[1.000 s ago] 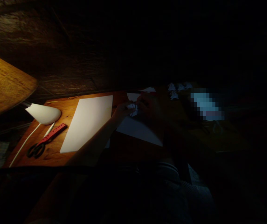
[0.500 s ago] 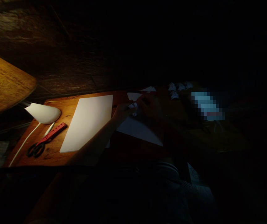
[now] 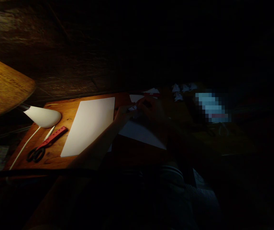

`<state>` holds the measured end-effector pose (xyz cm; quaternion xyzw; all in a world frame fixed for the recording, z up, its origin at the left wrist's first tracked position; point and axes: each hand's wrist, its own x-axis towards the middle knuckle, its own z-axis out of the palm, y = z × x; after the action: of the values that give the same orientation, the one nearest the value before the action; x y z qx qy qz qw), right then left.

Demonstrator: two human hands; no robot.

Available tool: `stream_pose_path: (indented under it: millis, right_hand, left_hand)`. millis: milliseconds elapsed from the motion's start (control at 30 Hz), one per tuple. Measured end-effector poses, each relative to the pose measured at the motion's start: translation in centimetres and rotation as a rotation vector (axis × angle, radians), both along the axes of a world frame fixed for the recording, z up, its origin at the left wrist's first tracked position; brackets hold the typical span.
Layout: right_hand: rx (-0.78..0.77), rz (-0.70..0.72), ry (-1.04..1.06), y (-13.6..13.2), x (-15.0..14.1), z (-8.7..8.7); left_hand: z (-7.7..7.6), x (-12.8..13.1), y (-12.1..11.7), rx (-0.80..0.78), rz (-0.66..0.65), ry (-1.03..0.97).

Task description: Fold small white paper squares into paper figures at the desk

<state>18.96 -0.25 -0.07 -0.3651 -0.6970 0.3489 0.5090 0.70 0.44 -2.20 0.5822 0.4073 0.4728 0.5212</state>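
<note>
In the dim middle of the head view, my left hand [image 3: 123, 114] is closed on a small folded piece of white paper [image 3: 132, 108]. My right hand [image 3: 148, 107] meets it from the right, its fingers pinched on the same paper. Both hands are above a white sheet [image 3: 143, 134] lying on the wooden table [image 3: 53, 164]. Shadow and my fingers hide much of the folded paper. Left of my forearm lies a brightly lit stack of white paper [image 3: 91, 124].
A lamp with a white base [image 3: 43, 116] stands at the left. Near it are scissors [image 3: 36, 154] and a red punched strip [image 3: 54, 137]. Several small folded paper shapes [image 3: 177, 95] sit at the back right, beside a glowing, pixelated screen [image 3: 212, 107]. Paper pieces [image 3: 136, 97] lie behind my hands.
My right hand has shifted slightly left over the folded paper, covering more of it. Less of the paper shows now. The whole view has moved very slightly.
</note>
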Motion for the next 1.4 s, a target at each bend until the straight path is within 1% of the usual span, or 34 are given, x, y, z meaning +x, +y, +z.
stream_pose_path:
  millis: [133, 300, 433, 600, 733, 833, 967, 1033, 1133, 1233, 1400]
  right_hand:
    - [-0.006, -0.014, 0.007, 0.1, -0.1, -0.2]
    - [0.025, -0.032, 0.008, 0.5, -0.1, -0.8]
    - [0.01, -0.034, 0.031, 0.7, -0.2, -1.2]
    - [-0.011, -0.026, 0.039, 0.7, -0.3, -1.2]
    - [-0.024, -0.019, 0.07, 0.6, -0.4, -1.1]
    - [-0.046, 0.01, 0.144, 0.7, -0.3, -1.1]
    - [-0.074, 0.096, 0.232, 0.9, -0.2, -1.2]
    - [-0.067, 0.102, 0.21, 0.9, -0.1, -1.2]
    - [-0.06, 0.098, 0.113, 0.7, -0.1, -1.2]
    - [-0.072, 0.068, 0.046, 0.5, -0.1, -1.0]
    - [-0.128, 0.04, 0.044, 0.6, -0.1, -0.9]
  left_hand:
    - [0.2, 0.2, -0.3, -0.009, -0.004, -0.048]
    - [0.5, 0.3, -0.5, -0.045, 0.015, -0.04]
    - [0.6, 0.4, -0.6, -0.047, 0.005, -0.06]
    - [0.7, 0.4, -0.5, -0.063, 0.025, -0.072]
    - [0.6, 0.3, -0.5, -0.083, 0.012, -0.102]
    - [0.5, 0.2, -0.6, -0.095, 0.019, -0.108]
    - [0.6, 0.2, -0.6, -0.105, 0.038, -0.131]
    - [0.6, 0.1, -0.5, -0.096, 0.046, -0.132]
    - [0.5, 0.1, -0.4, -0.081, 0.068, -0.117]
    - [0.2, 0.1, -0.3, -0.067, 0.088, -0.095]
    - [0.0, 0.1, -0.3, -0.059, 0.074, -0.058]
